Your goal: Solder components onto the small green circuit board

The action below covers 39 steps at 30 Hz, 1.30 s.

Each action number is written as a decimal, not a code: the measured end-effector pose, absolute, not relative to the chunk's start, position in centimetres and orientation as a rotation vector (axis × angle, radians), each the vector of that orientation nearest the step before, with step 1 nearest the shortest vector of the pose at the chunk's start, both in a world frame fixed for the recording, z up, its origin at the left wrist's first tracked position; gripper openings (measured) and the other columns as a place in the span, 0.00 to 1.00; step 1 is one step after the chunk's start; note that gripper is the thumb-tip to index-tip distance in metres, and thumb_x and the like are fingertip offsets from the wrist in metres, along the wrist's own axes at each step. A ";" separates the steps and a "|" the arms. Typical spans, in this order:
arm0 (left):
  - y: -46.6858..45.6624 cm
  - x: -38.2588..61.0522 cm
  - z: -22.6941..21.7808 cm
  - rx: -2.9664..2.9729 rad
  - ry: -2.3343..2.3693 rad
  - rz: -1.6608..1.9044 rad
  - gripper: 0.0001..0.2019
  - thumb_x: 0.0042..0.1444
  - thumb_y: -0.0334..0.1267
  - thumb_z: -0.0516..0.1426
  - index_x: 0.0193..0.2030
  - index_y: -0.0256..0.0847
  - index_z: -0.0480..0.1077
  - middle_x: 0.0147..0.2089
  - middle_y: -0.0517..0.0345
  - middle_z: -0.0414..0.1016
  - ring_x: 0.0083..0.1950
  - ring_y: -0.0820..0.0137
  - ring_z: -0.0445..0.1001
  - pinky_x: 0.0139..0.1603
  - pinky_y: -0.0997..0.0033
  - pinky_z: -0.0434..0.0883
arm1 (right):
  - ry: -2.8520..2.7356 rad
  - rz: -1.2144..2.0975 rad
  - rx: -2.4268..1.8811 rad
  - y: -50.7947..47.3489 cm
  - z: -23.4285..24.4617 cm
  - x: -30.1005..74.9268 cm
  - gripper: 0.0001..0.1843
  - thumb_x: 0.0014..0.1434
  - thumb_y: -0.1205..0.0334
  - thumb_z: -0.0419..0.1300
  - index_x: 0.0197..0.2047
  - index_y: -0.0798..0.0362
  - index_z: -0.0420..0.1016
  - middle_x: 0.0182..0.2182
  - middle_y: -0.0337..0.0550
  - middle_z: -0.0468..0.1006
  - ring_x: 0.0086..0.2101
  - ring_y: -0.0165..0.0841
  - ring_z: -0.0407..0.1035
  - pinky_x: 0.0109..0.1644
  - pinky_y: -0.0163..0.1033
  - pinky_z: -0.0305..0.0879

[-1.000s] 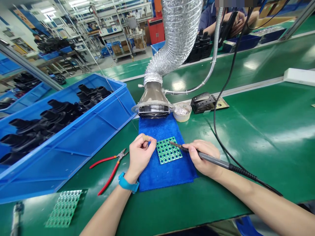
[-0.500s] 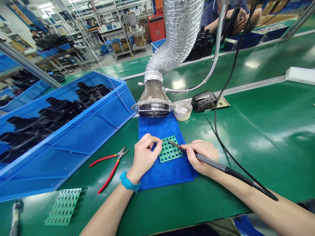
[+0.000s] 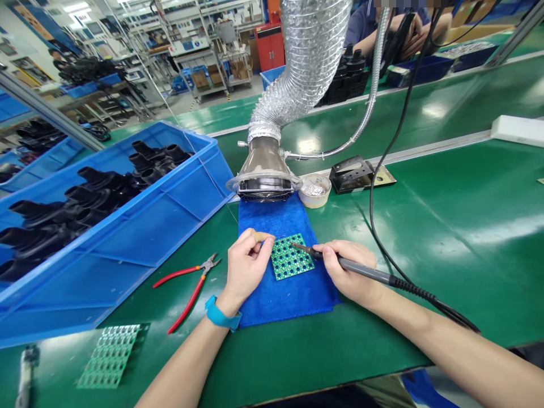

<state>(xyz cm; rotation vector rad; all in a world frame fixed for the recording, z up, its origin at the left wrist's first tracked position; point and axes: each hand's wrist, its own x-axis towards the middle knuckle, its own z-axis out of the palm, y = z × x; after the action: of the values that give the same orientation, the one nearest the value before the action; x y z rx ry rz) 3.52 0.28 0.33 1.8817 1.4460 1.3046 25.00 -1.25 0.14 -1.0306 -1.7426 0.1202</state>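
Observation:
My right hand (image 3: 346, 270) grips a black soldering iron (image 3: 361, 268) like a pen, its tip resting over the right part of a green perforated circuit board (image 3: 291, 258). The board lies flat on a blue cloth (image 3: 284, 300). My left hand (image 3: 245, 272) sits just left of the board, its fingers pinched on a small tan piece (image 3: 258, 236). What that piece is, I cannot tell. A thin wire may run from it, but this is hard to make out.
A foil-ducted fume hood (image 3: 264, 175) stands behind the cloth, beside a dish of solder scraps (image 3: 314, 191) and a black iron stand (image 3: 351, 175). Red-handled pliers (image 3: 191, 289) and a second green board (image 3: 109, 357) lie left. A blue bin (image 3: 170, 226) holds black parts. A co-worker (image 3: 382, 34) sits beyond.
My left hand has drawn back slightly left from the board. The iron tip stays over the board, and the view has shifted slightly.

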 end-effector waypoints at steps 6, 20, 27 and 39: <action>0.1 3.4 0.5 1.857 1.402 1.317 0.07 0.61 0.36 0.59 0.34 0.41 0.78 0.26 0.61 0.67 0.27 0.72 0.63 0.30 0.71 0.62 | -1.687 0.116 -1.029 -1.3 0.3 25.2 0.14 0.64 0.69 0.56 0.29 0.52 0.79 0.24 0.38 0.84 0.23 0.30 0.79 0.30 0.32 0.75; -0.2 3.9 0.7 1.995 1.294 1.203 0.07 0.61 0.32 0.59 0.31 0.39 0.75 0.25 0.62 0.66 0.26 0.75 0.62 0.26 0.75 0.59 | -1.703 0.127 -0.992 -1.8 0.8 25.5 0.15 0.62 0.70 0.55 0.28 0.52 0.79 0.21 0.37 0.82 0.21 0.29 0.77 0.28 0.32 0.73; -0.3 4.0 0.6 2.058 1.279 1.159 0.07 0.62 0.31 0.58 0.32 0.38 0.75 0.25 0.63 0.64 0.26 0.76 0.62 0.25 0.76 0.59 | -1.724 0.128 -0.936 -1.7 0.9 25.2 0.14 0.62 0.72 0.56 0.28 0.53 0.78 0.22 0.37 0.82 0.21 0.28 0.77 0.29 0.31 0.72; -0.3 4.3 -0.2 2.433 1.242 0.944 0.07 0.67 0.32 0.55 0.39 0.38 0.74 0.32 0.58 0.70 0.33 0.72 0.68 0.35 0.71 0.65 | -1.787 0.140 -0.854 -2.0 0.4 25.3 0.14 0.64 0.71 0.55 0.30 0.53 0.78 0.22 0.38 0.82 0.19 0.28 0.74 0.27 0.34 0.69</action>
<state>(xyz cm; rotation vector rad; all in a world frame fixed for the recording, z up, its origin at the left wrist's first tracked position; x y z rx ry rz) 4.29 -0.34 -0.20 2.4334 1.2417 0.9444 25.29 -1.99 0.36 -0.8542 -1.7870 0.1396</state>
